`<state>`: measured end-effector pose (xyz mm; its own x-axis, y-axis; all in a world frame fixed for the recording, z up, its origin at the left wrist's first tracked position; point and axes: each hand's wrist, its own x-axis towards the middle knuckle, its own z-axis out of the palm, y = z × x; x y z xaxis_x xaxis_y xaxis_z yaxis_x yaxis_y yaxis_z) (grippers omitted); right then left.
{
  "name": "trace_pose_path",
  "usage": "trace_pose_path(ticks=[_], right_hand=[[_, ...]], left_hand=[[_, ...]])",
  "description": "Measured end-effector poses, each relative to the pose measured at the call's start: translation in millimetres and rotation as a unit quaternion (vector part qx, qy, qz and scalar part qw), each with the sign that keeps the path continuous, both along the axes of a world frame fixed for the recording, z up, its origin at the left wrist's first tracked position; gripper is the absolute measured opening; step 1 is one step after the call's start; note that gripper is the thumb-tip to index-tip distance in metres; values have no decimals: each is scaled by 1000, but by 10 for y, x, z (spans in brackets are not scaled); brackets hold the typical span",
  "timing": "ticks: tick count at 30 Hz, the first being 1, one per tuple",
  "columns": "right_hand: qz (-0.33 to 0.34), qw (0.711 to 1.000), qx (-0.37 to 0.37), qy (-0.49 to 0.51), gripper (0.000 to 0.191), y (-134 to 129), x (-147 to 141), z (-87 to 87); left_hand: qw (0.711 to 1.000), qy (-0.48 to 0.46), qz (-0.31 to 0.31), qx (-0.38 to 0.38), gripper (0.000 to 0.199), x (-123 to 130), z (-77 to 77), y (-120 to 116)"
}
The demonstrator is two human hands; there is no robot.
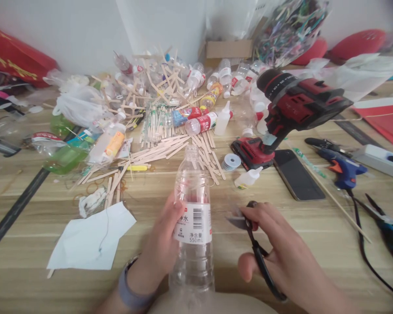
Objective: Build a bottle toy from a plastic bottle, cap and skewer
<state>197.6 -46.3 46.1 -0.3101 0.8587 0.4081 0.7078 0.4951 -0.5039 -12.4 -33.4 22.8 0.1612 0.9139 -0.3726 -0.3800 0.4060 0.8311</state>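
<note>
My left hand (pixel 163 237) is wrapped around the labelled middle of a clear plastic water bottle (pixel 191 261). The bottle stands with its neck up and away from me, and its label (pixel 196 222) reads 550 mL. I see no cap on its mouth. To the right of the bottle, my right hand (pixel 278 244) holds black-handled scissors (pixel 258 253), fingers and thumb at the handles. Their blades (pixel 236 221) point left towards the bottle, apart from it and slightly blurred.
A red cordless drill (pixel 301 102), a phone (pixel 298 174), a glue gun (pixel 343 168) and pliers (pixel 386 226) lie on the right. Wooden sticks (pixel 160 148) and plastic bottles crowd the back. White paper (pixel 91 240) lies at left, a small spool (pixel 232 161) ahead.
</note>
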Motion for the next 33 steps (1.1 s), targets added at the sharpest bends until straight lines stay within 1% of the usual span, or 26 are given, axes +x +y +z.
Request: trace_pose_path(ticks=[2,5,9,12,15,18,21,23,27,30,33], right_hand=[[23,1000,-18,7,41,1,-5,35],[44,997,-55,10,33,-15,-23,82],[43,995,-84,13,29,-66,-40,90],[32,994,-107,18,27,-94,-35,73],[36,991,-130,12,27,-100,-21,69],[36,989,-146,2,25,-95,1,89],[38,984,-175,-14,23,-78,22,155],[45,976,-211,-31,23,-54,29,225],[53,960,-270,-45,26,13,22,365],[55,961,-270,-35,28,56,29,423],[65,966,-251,-8,26,79,46,450]], left_hand=[[1000,-21,6,0,51,8,32,-3],[999,-38,3,15,54,8,66,-9],[998,-4,-13,67,53,-14,45,-22],[997,8,-2,77,60,-12,44,-33],[997,19,9,80,64,9,78,-36],[995,36,11,91,64,20,114,-29],[993,63,3,99,64,6,129,-21],[991,79,-3,105,65,-10,133,-19],[986,108,-13,123,66,-33,143,-7],[985,113,-17,130,68,-35,151,10],[987,106,-13,123,70,-25,153,19]])
